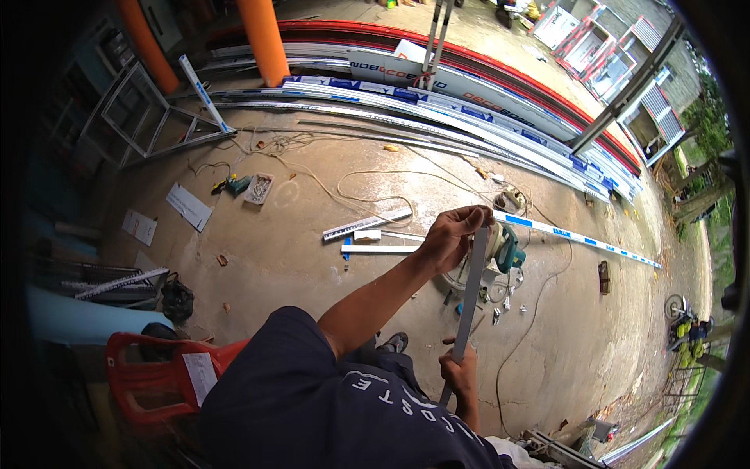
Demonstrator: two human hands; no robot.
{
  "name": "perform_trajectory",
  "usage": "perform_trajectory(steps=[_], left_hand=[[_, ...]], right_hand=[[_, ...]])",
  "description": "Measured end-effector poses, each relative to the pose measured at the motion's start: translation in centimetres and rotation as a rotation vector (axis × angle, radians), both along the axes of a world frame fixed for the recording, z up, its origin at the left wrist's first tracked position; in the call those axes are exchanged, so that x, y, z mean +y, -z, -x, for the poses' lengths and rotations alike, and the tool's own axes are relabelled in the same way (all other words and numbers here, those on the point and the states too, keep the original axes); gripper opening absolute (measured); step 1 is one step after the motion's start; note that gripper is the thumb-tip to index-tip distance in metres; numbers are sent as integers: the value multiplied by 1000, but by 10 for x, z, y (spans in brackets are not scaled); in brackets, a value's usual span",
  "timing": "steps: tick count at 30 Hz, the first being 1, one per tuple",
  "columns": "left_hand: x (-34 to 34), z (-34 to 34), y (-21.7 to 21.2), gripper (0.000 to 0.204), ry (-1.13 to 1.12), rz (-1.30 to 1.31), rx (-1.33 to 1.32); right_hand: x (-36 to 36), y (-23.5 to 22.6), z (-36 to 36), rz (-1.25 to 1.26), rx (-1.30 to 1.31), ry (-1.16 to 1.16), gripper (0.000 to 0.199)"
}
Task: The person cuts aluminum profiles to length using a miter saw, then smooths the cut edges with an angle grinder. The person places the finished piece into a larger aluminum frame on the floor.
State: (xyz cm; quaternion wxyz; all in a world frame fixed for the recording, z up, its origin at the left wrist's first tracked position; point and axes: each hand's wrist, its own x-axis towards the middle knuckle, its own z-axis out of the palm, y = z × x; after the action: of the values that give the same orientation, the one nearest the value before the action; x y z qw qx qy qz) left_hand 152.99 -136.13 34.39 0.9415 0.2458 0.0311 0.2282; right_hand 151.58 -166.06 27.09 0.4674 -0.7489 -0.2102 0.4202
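Note:
A long flat grey strip (469,301) runs up and away in front of my body. My left hand (453,237) is closed with its fingertips at the strip's far end. Lower down, close to my shirt, my right hand (461,372) is wrapped around the same strip. Behind the strip sits a teal power saw (509,252), partly hidden by it and by my left hand. A long white profile with blue film (578,234) stretches right from beside my left fingertips; whether they touch it I cannot tell.
Small offcuts and bits (497,315) lie around the saw. Cords (367,184) trail over the concrete floor. Long profiles (469,129) are stacked across the back near an orange post (264,47). A red plastic chair (148,383) stands left, a green drill (237,185) farther off.

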Motion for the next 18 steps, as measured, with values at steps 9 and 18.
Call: perform_trajectory(steps=[9, 18], left_hand=[[-8, 54, -46, 32, -156, -166, 86], [-12, 91, -92, 42, -104, -226, 81]], right_hand=[[-3, -47, 43, -138, 235, -68, 41], [5, -72, 63, -194, 187, -105, 45]])
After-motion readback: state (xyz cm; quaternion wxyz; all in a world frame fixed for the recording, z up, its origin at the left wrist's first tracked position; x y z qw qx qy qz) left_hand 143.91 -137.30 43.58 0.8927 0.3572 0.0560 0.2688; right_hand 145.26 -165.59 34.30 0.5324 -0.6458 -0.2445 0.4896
